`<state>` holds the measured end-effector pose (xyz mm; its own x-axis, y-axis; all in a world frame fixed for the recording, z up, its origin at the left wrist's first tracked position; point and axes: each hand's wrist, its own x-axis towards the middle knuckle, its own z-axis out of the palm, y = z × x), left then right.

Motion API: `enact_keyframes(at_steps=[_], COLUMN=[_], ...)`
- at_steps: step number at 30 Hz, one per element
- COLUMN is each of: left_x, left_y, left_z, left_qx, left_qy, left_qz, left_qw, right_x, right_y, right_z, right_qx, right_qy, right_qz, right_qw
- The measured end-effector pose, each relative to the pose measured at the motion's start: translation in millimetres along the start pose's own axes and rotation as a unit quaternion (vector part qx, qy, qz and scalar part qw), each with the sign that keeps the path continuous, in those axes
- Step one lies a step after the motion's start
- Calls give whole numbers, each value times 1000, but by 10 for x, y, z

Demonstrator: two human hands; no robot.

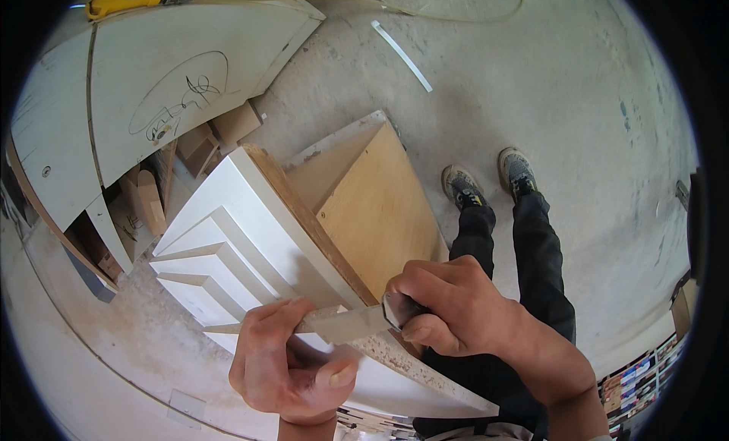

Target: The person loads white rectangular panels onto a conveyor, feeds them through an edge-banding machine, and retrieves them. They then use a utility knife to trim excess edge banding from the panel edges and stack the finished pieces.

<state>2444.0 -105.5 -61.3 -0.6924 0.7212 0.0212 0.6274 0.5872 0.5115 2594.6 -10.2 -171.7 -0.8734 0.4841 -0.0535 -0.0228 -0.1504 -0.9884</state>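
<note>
Head view: your right hand (448,308) closes its fingers (425,285) round the dark handle of a stiff, thin metal blade (338,323); your left hand (292,361) pinches it flat over the rigid white stepped panel's (250,236) chipboard edge.

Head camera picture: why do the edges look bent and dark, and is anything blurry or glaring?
In the head view, the fisheye lens bows straight lines toward the rim, as on the white board, and leaves black corners. Light is soft and even, with faint shadows on the concrete floor and no harsh glare. The left hand, right hand and knife blade look fairly sharp.
</note>
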Motion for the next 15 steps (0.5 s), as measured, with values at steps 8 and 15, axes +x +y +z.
enact_keyframes(at_steps=[8,15], left_x=[22,27], left_y=[24,7], left_z=[-37,-67], left_qx=[26,67], left_qy=[-17,-35], left_qz=[31,58], left_qw=[999,995], right_x=[6,100], right_y=[-25,105], right_z=[-15,24], right_qx=[55,66], right_qy=[-47,-25], right_qz=[6,-54], right_qw=[997,996])
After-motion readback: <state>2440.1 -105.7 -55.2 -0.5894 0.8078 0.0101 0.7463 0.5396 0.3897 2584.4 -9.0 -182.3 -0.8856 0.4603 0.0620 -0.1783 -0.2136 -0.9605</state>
